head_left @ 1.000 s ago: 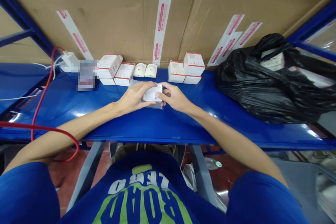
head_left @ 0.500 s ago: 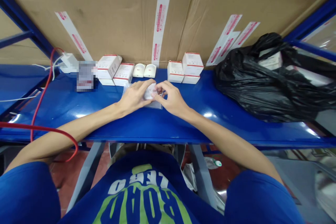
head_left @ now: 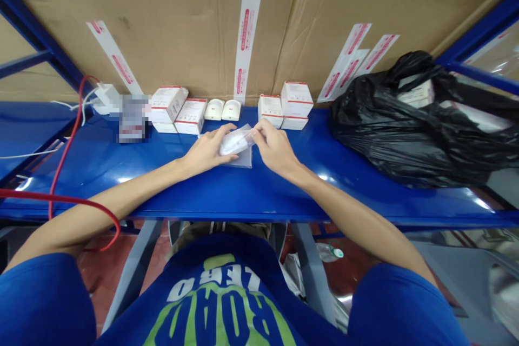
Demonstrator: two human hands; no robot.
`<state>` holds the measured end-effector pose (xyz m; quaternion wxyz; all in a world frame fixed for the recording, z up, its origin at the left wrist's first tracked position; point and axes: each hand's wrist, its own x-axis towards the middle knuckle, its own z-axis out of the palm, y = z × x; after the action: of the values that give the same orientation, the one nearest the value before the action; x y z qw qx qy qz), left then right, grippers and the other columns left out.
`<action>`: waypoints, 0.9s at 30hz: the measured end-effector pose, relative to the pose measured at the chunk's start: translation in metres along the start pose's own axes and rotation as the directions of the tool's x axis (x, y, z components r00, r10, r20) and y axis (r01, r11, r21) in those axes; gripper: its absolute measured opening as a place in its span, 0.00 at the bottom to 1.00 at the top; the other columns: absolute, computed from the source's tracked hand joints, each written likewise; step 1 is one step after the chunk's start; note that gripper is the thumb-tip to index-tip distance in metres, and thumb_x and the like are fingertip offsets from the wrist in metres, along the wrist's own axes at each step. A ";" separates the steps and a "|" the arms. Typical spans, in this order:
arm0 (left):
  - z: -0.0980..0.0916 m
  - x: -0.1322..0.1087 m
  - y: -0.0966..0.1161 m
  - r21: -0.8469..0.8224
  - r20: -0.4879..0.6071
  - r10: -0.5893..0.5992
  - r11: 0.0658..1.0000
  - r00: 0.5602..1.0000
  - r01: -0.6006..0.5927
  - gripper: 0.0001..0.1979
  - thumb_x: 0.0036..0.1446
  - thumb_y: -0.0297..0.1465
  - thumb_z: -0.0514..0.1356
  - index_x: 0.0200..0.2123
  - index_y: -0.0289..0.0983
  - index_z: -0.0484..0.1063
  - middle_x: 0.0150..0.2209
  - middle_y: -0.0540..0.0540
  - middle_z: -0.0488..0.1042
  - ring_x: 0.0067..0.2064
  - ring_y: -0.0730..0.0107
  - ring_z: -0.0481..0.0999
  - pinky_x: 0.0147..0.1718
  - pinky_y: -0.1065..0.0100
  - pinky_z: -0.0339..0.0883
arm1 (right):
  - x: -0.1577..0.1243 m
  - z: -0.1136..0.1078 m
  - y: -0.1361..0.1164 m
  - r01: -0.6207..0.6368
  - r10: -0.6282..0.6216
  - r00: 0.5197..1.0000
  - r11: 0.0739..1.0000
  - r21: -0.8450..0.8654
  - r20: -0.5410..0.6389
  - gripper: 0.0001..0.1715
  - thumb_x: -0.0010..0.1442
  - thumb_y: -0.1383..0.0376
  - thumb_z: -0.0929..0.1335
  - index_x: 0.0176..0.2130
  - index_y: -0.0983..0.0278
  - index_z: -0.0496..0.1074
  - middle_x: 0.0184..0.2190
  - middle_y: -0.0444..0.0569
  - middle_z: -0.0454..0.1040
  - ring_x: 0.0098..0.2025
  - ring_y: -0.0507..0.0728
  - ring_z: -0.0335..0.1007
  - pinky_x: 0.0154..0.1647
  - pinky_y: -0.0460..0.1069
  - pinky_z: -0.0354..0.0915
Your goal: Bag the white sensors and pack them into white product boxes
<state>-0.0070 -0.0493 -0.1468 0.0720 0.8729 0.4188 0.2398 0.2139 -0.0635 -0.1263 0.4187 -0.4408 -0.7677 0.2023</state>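
Observation:
A white plastic device [head_left: 232, 143] sits inside a clear plastic bag [head_left: 244, 155] on the shelf, between my hands. My left hand [head_left: 206, 151] wraps its fingers over the device through the film. My right hand [head_left: 273, 146] pinches the bag's upper end with its fingertips, just right of the device. Two matching white oval devices [head_left: 223, 110] stand by the back wall, beyond my hands. Part of the device is hidden by my left fingers.
The blue steel shelf [head_left: 81, 167] holds several white red-edged boxes [head_left: 190, 116] along a cardboard wall [head_left: 162, 27]. A bulging black plastic bag [head_left: 405, 130] lies at right. A red cable [head_left: 68, 146] crosses the left side; a pixelated item [head_left: 132, 118] stands near it.
The white device has gone from lying on top of the bag to sitting within it. My right hand has moved up and right to the bag's end, and my hands have drawn apart.

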 end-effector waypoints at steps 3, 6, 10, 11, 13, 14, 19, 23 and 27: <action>-0.007 0.000 -0.005 0.003 0.014 -0.083 0.997 0.996 0.083 0.38 0.58 0.46 0.67 0.66 0.40 0.59 0.53 0.38 0.79 0.50 0.48 0.82 0.48 0.51 0.78 | 0.003 -0.010 0.005 -0.003 0.006 0.996 1.000 0.030 -0.088 0.11 0.70 0.58 0.61 0.35 0.56 0.59 0.26 0.42 0.70 0.29 0.57 0.70 0.37 0.54 0.65; -0.013 0.002 -0.013 -0.045 0.005 -0.104 0.994 0.995 0.104 0.38 0.57 0.47 0.67 0.65 0.42 0.59 0.51 0.39 0.80 0.50 0.48 0.82 0.48 0.51 0.77 | 0.005 -0.016 0.013 0.014 -0.004 0.989 0.997 0.071 -0.149 0.13 0.72 0.53 0.62 0.37 0.56 0.61 0.27 0.41 0.70 0.31 0.57 0.71 0.41 0.56 0.70; -0.016 0.004 -0.019 -0.119 -0.004 -0.089 0.989 0.996 0.088 0.38 0.55 0.49 0.67 0.63 0.42 0.60 0.50 0.40 0.80 0.51 0.49 0.82 0.48 0.53 0.76 | 0.012 -0.011 0.025 0.027 0.013 0.986 0.972 0.234 -0.168 0.20 0.70 0.44 0.63 0.37 0.55 0.62 0.30 0.43 0.72 0.36 0.58 0.75 0.45 0.58 0.75; -0.016 0.004 -0.019 -0.123 -0.008 -0.091 0.988 0.996 0.089 0.38 0.55 0.50 0.67 0.63 0.42 0.60 0.50 0.40 0.80 0.50 0.49 0.82 0.48 0.54 0.76 | 0.015 -0.008 0.029 0.014 0.032 0.988 0.955 0.295 -0.153 0.22 0.69 0.42 0.63 0.36 0.55 0.62 0.31 0.44 0.73 0.37 0.59 0.76 0.44 0.58 0.76; -0.017 0.004 -0.017 -0.116 -0.027 -0.108 0.988 0.994 0.104 0.38 0.54 0.52 0.67 0.62 0.42 0.60 0.50 0.40 0.80 0.50 0.50 0.82 0.47 0.55 0.76 | 0.019 -0.006 0.036 -0.016 0.072 0.988 0.926 0.377 -0.135 0.25 0.67 0.38 0.63 0.35 0.55 0.62 0.32 0.46 0.75 0.40 0.60 0.78 0.44 0.58 0.78; -0.017 0.004 -0.016 -0.107 -0.042 -0.121 0.987 0.992 0.116 0.39 0.54 0.54 0.66 0.62 0.42 0.60 0.50 0.40 0.80 0.50 0.50 0.82 0.46 0.55 0.76 | 0.020 -0.008 0.039 -0.029 0.088 0.986 0.924 0.381 -0.139 0.26 0.67 0.37 0.63 0.35 0.55 0.64 0.33 0.47 0.76 0.42 0.60 0.79 0.45 0.59 0.78; -0.020 0.004 -0.012 -0.045 -0.097 -0.168 0.985 0.981 0.164 0.44 0.54 0.62 0.62 0.65 0.43 0.57 0.52 0.43 0.80 0.48 0.53 0.79 0.48 0.51 0.74 | 0.014 -0.023 0.041 0.048 -0.038 0.955 0.999 0.025 -0.296 0.24 0.73 0.44 0.58 0.50 0.53 0.73 0.52 0.52 0.78 0.60 0.64 0.74 0.64 0.64 0.70; -0.018 0.001 -0.015 0.028 -0.130 -0.113 0.993 0.985 0.117 0.42 0.57 0.63 0.58 0.67 0.48 0.56 0.59 0.45 0.76 0.54 0.53 0.77 0.52 0.49 0.72 | 0.007 -0.017 0.031 0.130 -0.146 0.976 0.986 -0.102 -0.163 0.27 0.72 0.46 0.59 0.59 0.55 0.73 0.62 0.52 0.75 0.69 0.66 0.65 0.72 0.67 0.60; -0.008 -0.005 -0.016 0.115 -0.212 0.031 0.993 0.977 -0.007 0.39 0.60 0.61 0.57 0.65 0.43 0.61 0.59 0.40 0.77 0.54 0.50 0.78 0.53 0.50 0.72 | 0.003 0.002 0.024 0.151 -0.153 0.988 0.987 -0.058 -0.027 0.37 0.65 0.42 0.67 0.65 0.57 0.69 0.68 0.54 0.69 0.72 0.69 0.60 0.73 0.69 0.57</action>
<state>-0.0247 -0.0436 -0.1468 -0.0256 0.8487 0.4288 0.3086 0.2239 -0.0483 -0.1429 0.4324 -0.3957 -0.7977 0.1416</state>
